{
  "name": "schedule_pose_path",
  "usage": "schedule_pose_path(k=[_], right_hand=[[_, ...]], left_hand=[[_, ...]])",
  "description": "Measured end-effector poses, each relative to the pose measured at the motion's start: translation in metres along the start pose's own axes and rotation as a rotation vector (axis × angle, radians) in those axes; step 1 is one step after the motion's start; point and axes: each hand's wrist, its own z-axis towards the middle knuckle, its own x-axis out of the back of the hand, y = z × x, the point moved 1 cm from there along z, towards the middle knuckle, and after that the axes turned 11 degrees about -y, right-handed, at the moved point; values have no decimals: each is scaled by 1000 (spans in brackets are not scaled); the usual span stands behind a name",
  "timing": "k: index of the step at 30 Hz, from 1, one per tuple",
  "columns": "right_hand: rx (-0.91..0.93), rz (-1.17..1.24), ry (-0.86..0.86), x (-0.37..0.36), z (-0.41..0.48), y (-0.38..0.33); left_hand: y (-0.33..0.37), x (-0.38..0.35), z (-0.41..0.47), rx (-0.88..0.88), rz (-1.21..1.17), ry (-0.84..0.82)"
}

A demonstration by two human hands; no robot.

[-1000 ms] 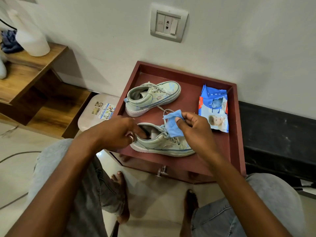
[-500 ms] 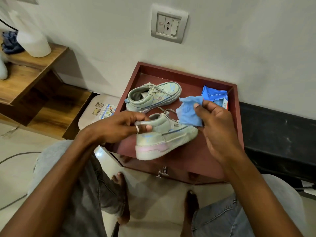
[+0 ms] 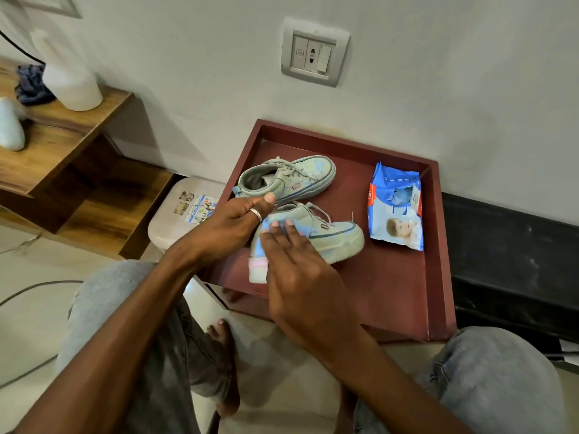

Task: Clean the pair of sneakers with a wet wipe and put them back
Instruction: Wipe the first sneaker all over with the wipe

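My left grip [image 3: 233,225] is curled round the heel end of the near sneaker [image 3: 340,238], thumb up over the collar and the other fingers tucked behind it. There is a ring on one finger. The pale green shoe is tilted, showing the pink patch at the back of its sole, and its toe points right toward the wipes pack [image 3: 396,208]. I cannot tell whether the toe rests on the maroon surface [image 3: 434,261] or hangs just above it.

My right grip [image 3: 300,277] lies open, fingers straight and together. It presses the blue wet wipe [image 3: 265,225] flat against the side of that sneaker near the heel. Only the wipe's edges show around my fingertips.

The far sneaker [image 3: 300,175] sits upright on the raised-rim surface just behind the one I hold, toe also to the right. The pack lies flat near the right rim, its flap torn open.

A socket plate [image 3: 315,51] is on the wall above. At left, a white bottle [image 3: 70,83] stands on a wooden shelf [image 3: 72,126].
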Motion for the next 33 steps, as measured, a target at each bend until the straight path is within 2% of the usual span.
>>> schedule_pose_path(k=[2,5,6,7,11,13,15,18,19,25,27,31,33], right_hand=[[-36,51,0,2,3,12],[-296,272,95,14,11,37],[-327,298,112,14,12,37],[-304,274,107,12,11,31],[33,-41,-22,-16,-6,-9],[73,-117,-24,-18,-6,-5],[-3,-102,23,-14,2,8],[-266,75,69,-8,14,28],[-301,84,68,-8,14,27],[-69,-167,-26,-22,-6,-12],[-127,-142,-10,-19,2,0],[-403,60,19,-6,18,24],[-361,-20,17,-9,12,4]], left_hand=[[-1,1,2,11,0,-4],[-2,0,1,17,9,-17],[-2,0,2,10,6,-22],[-2,-1,2,0,9,-24],[-3,4,4,-34,45,-32],[-4,5,3,-26,27,-35],[-3,4,3,-21,-12,-25],[-2,2,3,13,-29,-15],[-1,2,2,16,-32,-24],[0,3,1,19,4,-51],[-1,1,1,24,-36,-36],[-1,-3,2,26,-19,-18],[2,-4,2,21,5,-60]])
